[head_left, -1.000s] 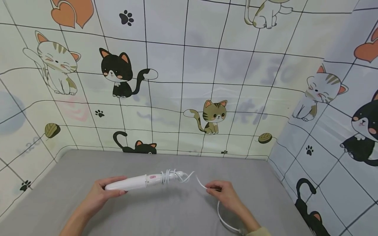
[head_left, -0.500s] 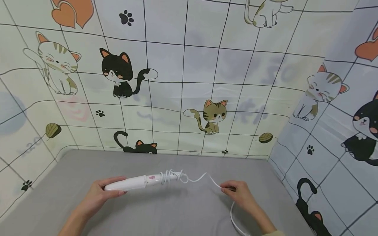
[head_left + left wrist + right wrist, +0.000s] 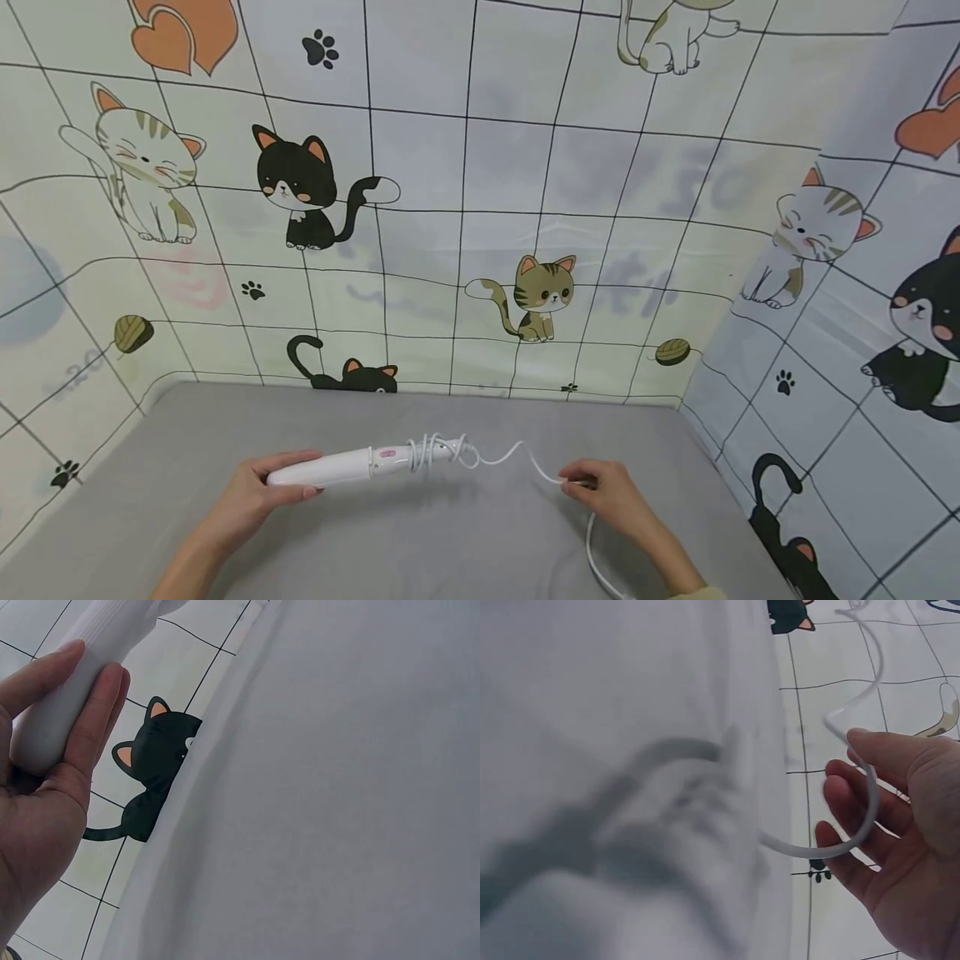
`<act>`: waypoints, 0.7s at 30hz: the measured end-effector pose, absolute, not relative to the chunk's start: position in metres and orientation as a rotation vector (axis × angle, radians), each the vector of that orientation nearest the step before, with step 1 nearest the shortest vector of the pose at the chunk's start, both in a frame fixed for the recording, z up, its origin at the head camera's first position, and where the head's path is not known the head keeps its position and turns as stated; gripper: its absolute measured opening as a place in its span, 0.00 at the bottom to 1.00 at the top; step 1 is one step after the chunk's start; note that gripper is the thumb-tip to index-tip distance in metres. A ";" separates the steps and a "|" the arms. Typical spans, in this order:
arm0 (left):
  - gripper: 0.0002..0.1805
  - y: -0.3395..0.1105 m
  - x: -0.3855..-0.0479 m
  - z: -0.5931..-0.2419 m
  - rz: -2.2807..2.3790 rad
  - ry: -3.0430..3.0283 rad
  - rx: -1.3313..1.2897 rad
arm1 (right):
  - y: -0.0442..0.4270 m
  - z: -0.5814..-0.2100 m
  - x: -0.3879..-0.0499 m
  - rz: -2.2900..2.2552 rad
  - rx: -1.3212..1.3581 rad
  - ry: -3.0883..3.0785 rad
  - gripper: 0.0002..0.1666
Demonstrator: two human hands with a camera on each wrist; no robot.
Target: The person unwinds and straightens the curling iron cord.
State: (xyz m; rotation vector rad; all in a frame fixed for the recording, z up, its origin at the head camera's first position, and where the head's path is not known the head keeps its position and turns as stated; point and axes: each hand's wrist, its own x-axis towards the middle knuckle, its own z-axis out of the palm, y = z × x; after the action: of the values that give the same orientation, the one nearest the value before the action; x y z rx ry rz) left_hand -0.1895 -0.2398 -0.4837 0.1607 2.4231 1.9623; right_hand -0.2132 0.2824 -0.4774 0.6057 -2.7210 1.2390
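- White, smooth, wand-shaped plastic appliance (image 3: 330, 468) with a small pink mark (image 3: 387, 454) near its middle: it lies in the person's left hand (image 3: 251, 496), over the grey cloth-covered surface (image 3: 465, 550), tilted slightly up toward its narrower, corded end.
- Left hand: thumb on one side and fingers on the other grip the wide, rounded end, as the left wrist view also shows.
- Thin, white, flexible cord (image 3: 495, 461): several loose turns wrap the narrower end of the appliance; past a small loop, the cord runs in a wave across to the right hand (image 3: 603, 492).
- Right hand: thumb and forefinger pinch the cord, well apart from the appliance; in the right wrist view the other fingers are loosely bent, with the cord curving across them.
- Beyond the right hand, the cord bends down in an arc and leaves the head view at the bottom edge, near a pale yellow sleeve (image 3: 699, 593).
- Behind the surface: a white wall covering (image 3: 420, 233) with dark grid lines, printed with cartoon cats (image 3: 300, 179), orange hearts (image 3: 161, 40) and black paw prints (image 3: 320, 50).
- Soft shadows fall on the grey cloth below both hands.
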 end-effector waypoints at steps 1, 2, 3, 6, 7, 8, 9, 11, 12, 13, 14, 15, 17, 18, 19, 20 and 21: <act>0.29 -0.240 -0.190 -0.484 1.962 2.421 0.162 | 0.282 -0.476 -0.213 1.246 0.619 -2.730 0.09; 0.29 -0.239 -0.189 -0.484 1.961 2.419 0.161 | 0.281 -0.474 -0.213 1.246 0.632 -2.738 0.10; 0.29 -0.239 -0.189 -0.484 1.962 2.418 0.164 | 0.280 -0.472 -0.213 1.241 0.635 -2.747 0.11; 0.29 -0.239 -0.190 -0.484 1.967 2.410 0.166 | 0.276 -0.463 -0.213 1.172 0.654 -2.774 0.13; 0.28 -0.239 -0.190 -0.484 1.968 2.409 0.168 | 0.274 -0.460 -0.213 1.135 0.652 -2.782 0.14; 0.28 -0.240 -0.189 -0.485 1.968 2.409 0.171 | 0.272 -0.456 -0.213 1.103 0.653 -2.782 0.14; 0.28 -0.240 -0.189 -0.485 1.971 2.406 0.175 | 0.269 -0.453 -0.213 1.069 0.654 -2.782 0.15; 0.28 -0.240 -0.189 -0.485 1.977 2.401 0.179 | 0.263 -0.449 -0.214 1.025 0.658 -2.779 0.17; 0.28 -0.240 -0.189 -0.485 1.982 2.398 0.193 | 0.259 -0.447 -0.215 1.011 0.665 -2.765 0.17; 0.28 -0.240 -0.189 -0.485 1.988 2.395 0.202 | 0.255 -0.447 -0.216 1.019 0.674 -2.752 0.19; 0.27 -0.240 -0.189 -0.484 1.994 2.389 0.209 | 0.251 -0.446 -0.217 1.027 0.692 -2.734 0.21; 0.27 -0.240 -0.189 -0.484 2.000 2.385 0.214 | 0.247 -0.446 -0.219 1.035 0.706 -2.722 0.23; 0.27 -0.239 -0.189 -0.482 2.002 2.382 0.227 | 0.239 -0.446 -0.221 1.060 0.734 -2.689 0.26; 0.27 -0.239 -0.188 -0.482 2.000 2.379 0.233 | 0.234 -0.446 -0.222 1.067 0.748 -2.679 0.27; 0.27 -0.239 -0.188 -0.481 1.998 2.376 0.228 | 0.230 -0.446 -0.223 1.074 0.762 -2.670 0.29; 0.28 -0.239 -0.188 -0.481 1.997 2.374 0.221 | 0.226 -0.446 -0.223 1.070 0.778 -2.660 0.29; 0.28 -0.239 -0.188 -0.482 1.989 2.378 0.225 | 0.223 -0.446 -0.224 1.072 0.791 -2.649 0.30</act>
State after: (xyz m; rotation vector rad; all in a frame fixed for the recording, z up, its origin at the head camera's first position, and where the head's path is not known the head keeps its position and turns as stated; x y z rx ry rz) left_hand -0.1883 -0.2385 -0.4816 0.2250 2.3784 1.9890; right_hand -0.2239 0.2231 -0.4461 0.7908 -2.6492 1.0718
